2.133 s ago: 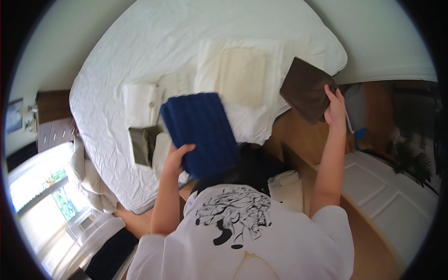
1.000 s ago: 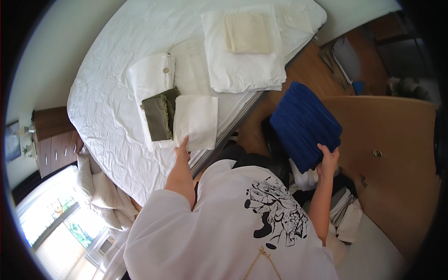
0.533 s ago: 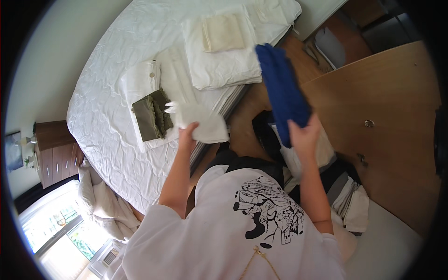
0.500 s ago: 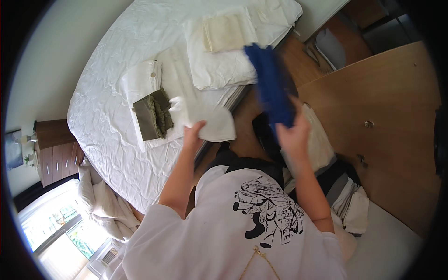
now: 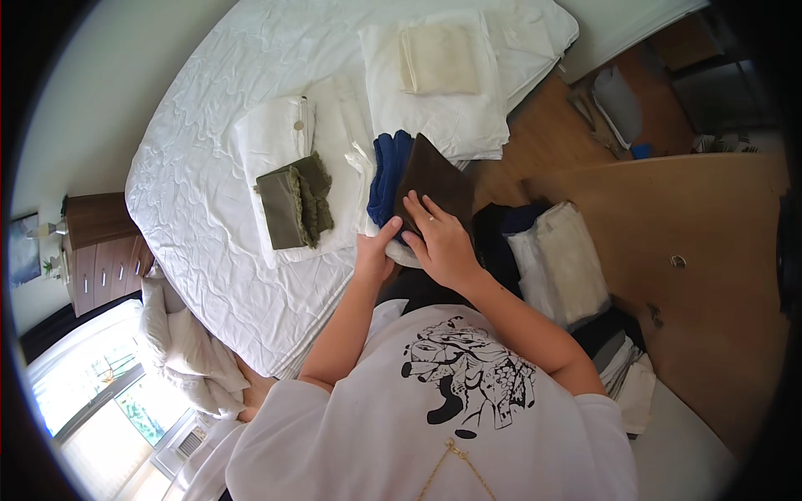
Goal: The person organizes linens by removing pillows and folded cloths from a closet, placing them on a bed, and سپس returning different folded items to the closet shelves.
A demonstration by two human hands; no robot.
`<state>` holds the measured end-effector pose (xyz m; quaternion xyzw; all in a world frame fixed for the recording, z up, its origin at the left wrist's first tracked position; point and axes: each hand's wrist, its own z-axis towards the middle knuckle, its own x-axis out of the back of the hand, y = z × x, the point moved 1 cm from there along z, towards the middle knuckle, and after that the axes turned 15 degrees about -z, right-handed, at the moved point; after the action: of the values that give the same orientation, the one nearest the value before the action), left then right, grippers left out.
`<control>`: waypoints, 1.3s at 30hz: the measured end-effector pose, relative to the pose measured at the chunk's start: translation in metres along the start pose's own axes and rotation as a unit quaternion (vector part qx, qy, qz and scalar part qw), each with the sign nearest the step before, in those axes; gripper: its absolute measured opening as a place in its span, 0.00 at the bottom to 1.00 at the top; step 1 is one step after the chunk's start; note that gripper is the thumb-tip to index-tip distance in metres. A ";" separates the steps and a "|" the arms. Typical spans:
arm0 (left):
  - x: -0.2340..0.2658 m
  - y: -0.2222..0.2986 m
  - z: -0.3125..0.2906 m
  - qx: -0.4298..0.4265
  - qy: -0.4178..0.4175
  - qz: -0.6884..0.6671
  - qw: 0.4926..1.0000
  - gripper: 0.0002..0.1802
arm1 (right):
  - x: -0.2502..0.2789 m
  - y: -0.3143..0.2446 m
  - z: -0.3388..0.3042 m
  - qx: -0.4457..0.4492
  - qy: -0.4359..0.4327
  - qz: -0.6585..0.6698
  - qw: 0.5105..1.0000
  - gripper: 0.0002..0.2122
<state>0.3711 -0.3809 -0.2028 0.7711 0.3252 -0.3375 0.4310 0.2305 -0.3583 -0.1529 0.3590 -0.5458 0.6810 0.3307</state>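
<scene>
My left hand [image 5: 376,257] grips a small upright bundle of folded clothes from below, its thumb against the near edge. In the bundle are a white cloth [image 5: 362,185], a folded blue garment [image 5: 387,174] and a dark brown folded piece [image 5: 436,177] on the right side. Against the brown face lies my right hand [image 5: 447,250], fingers stretched and slightly spread. The left fingers are mostly hidden behind the bundle. On the bed, just left of it, an olive folded cloth with a frayed edge [image 5: 288,207] rests on folded white fabric [image 5: 274,134].
A large bed [image 5: 200,167] fills the left and far side. A cream folded cloth [image 5: 439,60] tops a white folded pile [image 5: 426,117] there. At my right are packed folded linens [image 5: 572,259] and a wooden panel [image 5: 668,225]. Pillows [image 5: 188,359] lie lower left.
My right hand has brought the blue garment left, against the white cloth in my left hand. Its fingers now lie flat on the brown piece. The view has shifted slightly.
</scene>
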 end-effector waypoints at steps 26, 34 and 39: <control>0.014 0.076 0.020 -0.014 0.146 -0.011 0.989 0.31 | 0.027 0.172 0.228 0.011 -0.045 -0.039 0.998 0.23; -0.070 0.018 0.065 0.075 0.001 0.022 0.997 0.31 | 0.027 0.141 0.009 -0.339 -0.227 0.697 0.589 0.39; -0.115 -0.054 0.037 0.299 -0.081 0.076 0.948 0.33 | 0.080 0.104 -0.100 -0.401 0.217 0.747 0.484 0.27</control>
<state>0.2544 -0.4148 -0.1493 0.8569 0.1137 -0.4473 0.2298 0.0883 -0.2750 -0.1526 -0.5146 -0.7334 0.4358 -0.0863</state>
